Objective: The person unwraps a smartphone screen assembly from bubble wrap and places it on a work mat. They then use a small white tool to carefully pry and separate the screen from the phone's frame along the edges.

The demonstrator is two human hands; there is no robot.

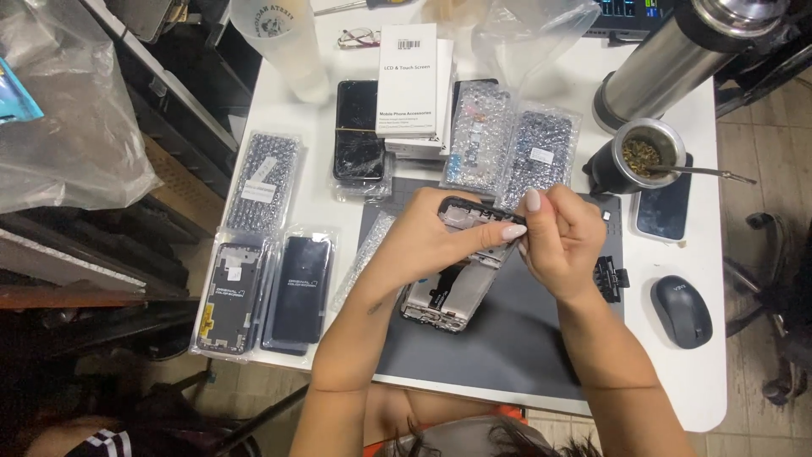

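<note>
Left hand [431, 233] closed in a firm grip around the upper end of a dismantled silver-grey phone frame with a black rim [452, 288], thumb pressed along its top edge. Right hand [558, 241] pinched shut at that same top edge, fingertips [531, 201] bunched tight; whether something small sits between them cannot be told. Frame tilted, top corner lifted at about 1 o'clock, lower end pointing to 7 o'clock over a dark grey rubber work mat [507, 338] on the white counter [702, 372].

Open mat below the hands from 5 to 7 o'clock. Crowded at 12 o'clock: bubble-wrapped parts pouches [516, 148], a white cardboard box [410, 80] and a cracked black phone [357, 131]. At 9 o'clock, near the counter's left edge, two bagged phone panels [266, 292]. At 3 o'clock, a small black clip [611, 275] touching the mat's edge, then a grey computer mouse [681, 311]. At 2 o'clock, a metal cup of herb tea with a straw [643, 154] and a steel flask [685, 55].
</note>
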